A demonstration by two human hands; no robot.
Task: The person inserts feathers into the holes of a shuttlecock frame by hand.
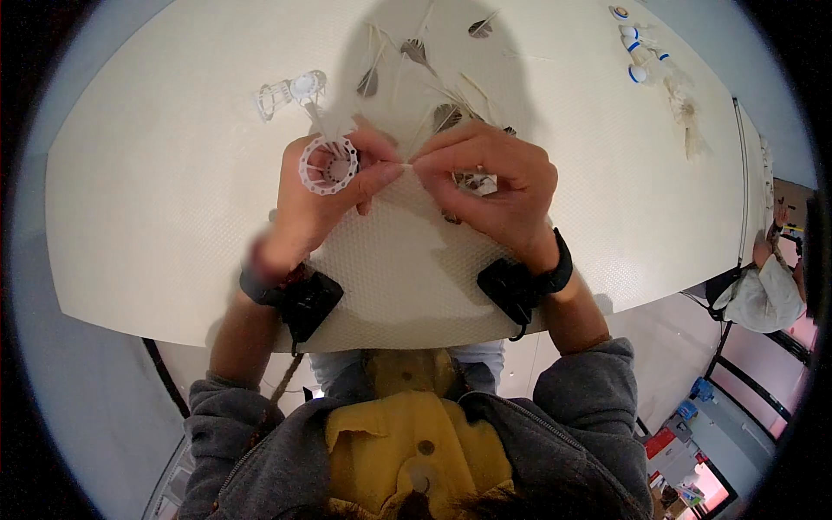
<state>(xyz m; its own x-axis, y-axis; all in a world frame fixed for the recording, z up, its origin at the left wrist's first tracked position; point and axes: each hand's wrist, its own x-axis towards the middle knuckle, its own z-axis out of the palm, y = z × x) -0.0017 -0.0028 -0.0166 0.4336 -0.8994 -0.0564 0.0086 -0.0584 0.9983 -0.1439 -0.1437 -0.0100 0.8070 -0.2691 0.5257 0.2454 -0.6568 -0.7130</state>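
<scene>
In the palm of my left hand rests a white plastic shuttlecock skirt frame, its ring of small holes turned up. The thumb and forefinger of that hand pinch one end of a thin white sliver. At the sliver's other end, the fingertips of my right hand close together; its kind is too small to tell. Behind and below the right hand lie loose feathers, dark and white, partly hidden by the fingers. Just beyond my left hand, another white shuttlecock frame lies beside a round white piece.
More dark-tipped feathers are scattered over the far middle of the white textured table. At the far right lie shuttlecock heads with blue bands and a bunch of pale feathers. Another person is beyond the right edge.
</scene>
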